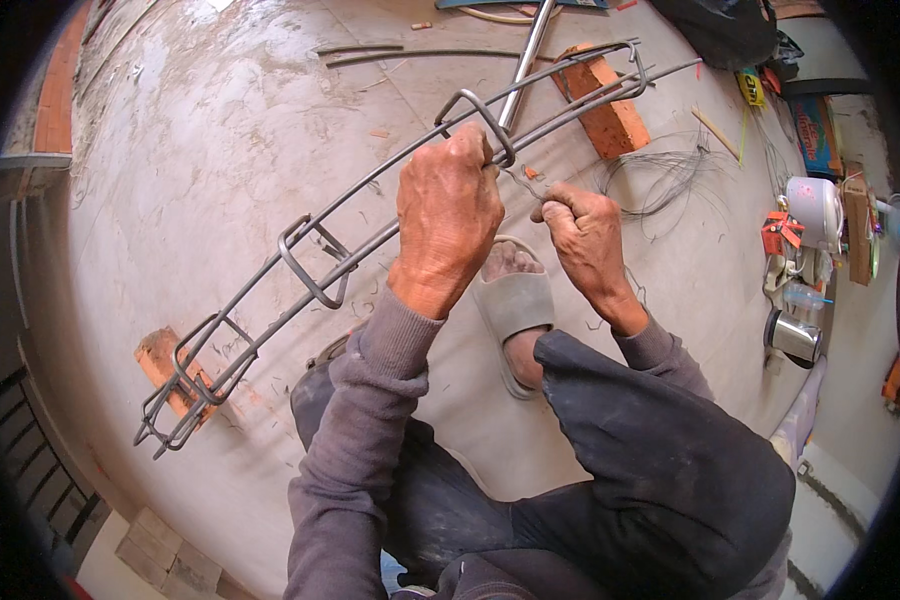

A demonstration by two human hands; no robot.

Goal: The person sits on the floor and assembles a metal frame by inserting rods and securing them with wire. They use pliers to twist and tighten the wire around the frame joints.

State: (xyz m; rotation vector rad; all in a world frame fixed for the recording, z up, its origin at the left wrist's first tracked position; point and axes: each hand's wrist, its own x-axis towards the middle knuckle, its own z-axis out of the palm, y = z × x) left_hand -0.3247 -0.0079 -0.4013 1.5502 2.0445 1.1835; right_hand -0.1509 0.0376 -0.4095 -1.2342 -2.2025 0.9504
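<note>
A long rebar cage [270, 270], made of dark steel bars with square stirrups round them, runs diagonally from lower left to upper right. My left hand [448, 205] is closed round its bars beside a stirrup [457, 100]; the fingers' undersides are hidden. Just to the right, my right hand [582, 235] pinches a short, thin tie wire [519, 183] that reaches toward the cage next to that stirrup. Whether the wire loops fully round the bar is hidden by my left hand.
Orange bricks [602, 105] [173, 368] prop both cage ends. A coil of thin wire [670, 180] lies to the right. A shiny metal pipe [526, 65] and loose bars [425, 57] lie beyond. Along the right wall stand a white appliance [813, 212] and a metal cup [794, 337].
</note>
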